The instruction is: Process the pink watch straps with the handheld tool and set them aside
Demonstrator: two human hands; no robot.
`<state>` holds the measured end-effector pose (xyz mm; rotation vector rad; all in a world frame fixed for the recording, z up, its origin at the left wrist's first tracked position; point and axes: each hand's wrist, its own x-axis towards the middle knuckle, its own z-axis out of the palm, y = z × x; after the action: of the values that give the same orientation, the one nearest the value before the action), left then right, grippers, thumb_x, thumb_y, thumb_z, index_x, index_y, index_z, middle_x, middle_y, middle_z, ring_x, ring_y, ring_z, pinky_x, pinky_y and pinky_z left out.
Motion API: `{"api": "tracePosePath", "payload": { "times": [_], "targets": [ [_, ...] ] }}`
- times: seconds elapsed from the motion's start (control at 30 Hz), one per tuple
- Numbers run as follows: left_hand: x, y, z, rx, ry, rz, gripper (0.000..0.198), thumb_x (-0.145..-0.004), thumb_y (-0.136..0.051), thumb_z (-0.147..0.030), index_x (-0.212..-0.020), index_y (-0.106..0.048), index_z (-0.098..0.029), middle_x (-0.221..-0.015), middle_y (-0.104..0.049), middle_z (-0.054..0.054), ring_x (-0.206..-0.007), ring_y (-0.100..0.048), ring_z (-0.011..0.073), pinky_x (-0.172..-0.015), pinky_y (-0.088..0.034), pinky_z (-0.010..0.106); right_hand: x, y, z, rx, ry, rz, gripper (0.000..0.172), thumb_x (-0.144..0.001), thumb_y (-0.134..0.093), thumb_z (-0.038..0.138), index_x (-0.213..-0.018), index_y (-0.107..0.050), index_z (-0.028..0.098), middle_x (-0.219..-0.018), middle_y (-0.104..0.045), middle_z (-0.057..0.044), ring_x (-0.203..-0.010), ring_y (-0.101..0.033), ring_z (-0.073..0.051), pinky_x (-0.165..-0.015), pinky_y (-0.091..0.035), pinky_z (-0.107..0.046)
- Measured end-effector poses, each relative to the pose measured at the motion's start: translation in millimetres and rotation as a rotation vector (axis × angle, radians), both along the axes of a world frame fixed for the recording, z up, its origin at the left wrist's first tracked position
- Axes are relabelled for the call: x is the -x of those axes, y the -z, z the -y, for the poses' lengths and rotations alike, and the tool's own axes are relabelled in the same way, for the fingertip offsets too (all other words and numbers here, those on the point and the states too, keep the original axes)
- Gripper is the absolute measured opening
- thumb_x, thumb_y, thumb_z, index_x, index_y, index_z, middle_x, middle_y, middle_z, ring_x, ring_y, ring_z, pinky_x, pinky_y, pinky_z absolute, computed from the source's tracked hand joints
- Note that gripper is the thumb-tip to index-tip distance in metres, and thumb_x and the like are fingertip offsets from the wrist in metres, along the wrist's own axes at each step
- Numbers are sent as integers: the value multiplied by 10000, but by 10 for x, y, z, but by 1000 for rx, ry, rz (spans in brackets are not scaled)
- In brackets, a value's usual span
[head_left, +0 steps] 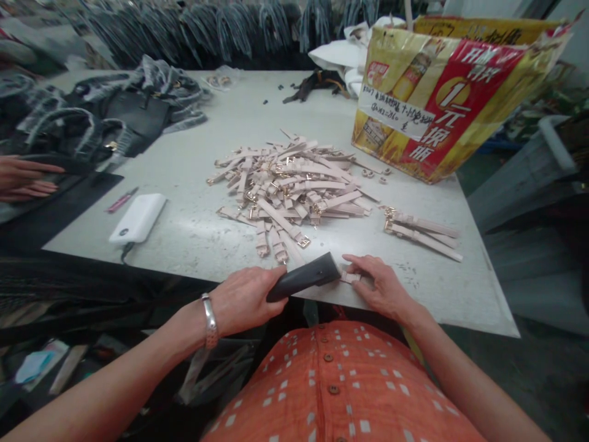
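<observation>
My left hand (246,294), with a metal bracelet at the wrist, is wrapped round a dark handheld device (306,277) that points to the right. Close to its far end, my right hand (380,285) pinches a small pale strap piece (350,277) at the table's front edge. Beyond both hands lies a heap of pale buckled straps (294,184) with gold buckles. A few more straps (426,233) lie side by side to the right of the heap.
A yellow and red cardboard box (427,98) stands at the table's (207,239) back right. On the left are a white power bank (138,218), a pink tool (121,201), dark bags (133,110) and another person's hands (27,178). Small loose pieces (368,174) lie near the box.
</observation>
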<state>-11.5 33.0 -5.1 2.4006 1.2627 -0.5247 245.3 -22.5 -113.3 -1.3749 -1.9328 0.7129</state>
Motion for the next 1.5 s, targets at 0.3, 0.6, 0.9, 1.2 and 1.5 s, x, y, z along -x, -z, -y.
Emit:
{"api": "tracePosePath", "payload": {
  "times": [0.3,0.6,0.9,1.2,1.5],
  "targets": [
    [37,13,-21,-2,-77,31,214,-761,-467,-378,-868,-554,-213,-694,-615,8,-627,-586,150,-578,-389,239,-38,-107,73,-22,125,288,315,-760,-612,293,-1063,-593,208,-937,-596,-91,-893,-506,-241,-776,-388,-378],
    [7,24,-23,-20,-50,42,252,-770,-446,-403,-906,-547,-217,-732,-628,22,-654,-596,165,-578,-390,244,-57,-261,118,62,1,358,430,-757,-529,116,-1172,-535,228,-982,-571,-80,-921,-503,-226,-809,-385,-374],
    [-66,73,39,-15,-44,11,252,-770,-448,-411,-893,-549,-215,-700,-622,27,-636,-600,175,-580,-402,255,-190,-151,241,-5,162,366,188,-763,-602,291,-924,-610,196,-858,-590,-72,-823,-528,-222,-724,-400,-356],
    [-84,84,48,11,-66,59,242,-763,-447,-392,-883,-548,-207,-732,-636,38,-661,-609,180,-582,-406,252,-29,-99,205,-22,169,389,178,-834,-538,314,-952,-576,187,-880,-602,-70,-838,-528,-224,-747,-394,-356],
    [-45,156,47,22,-80,101,247,-768,-438,-380,-912,-543,-210,-752,-637,39,-695,-613,183,-602,-407,252,55,-63,142,-23,158,338,189,-849,-519,346,-955,-570,198,-828,-582,-45,-796,-552,-189,-676,-403,-284]
  ]
}}
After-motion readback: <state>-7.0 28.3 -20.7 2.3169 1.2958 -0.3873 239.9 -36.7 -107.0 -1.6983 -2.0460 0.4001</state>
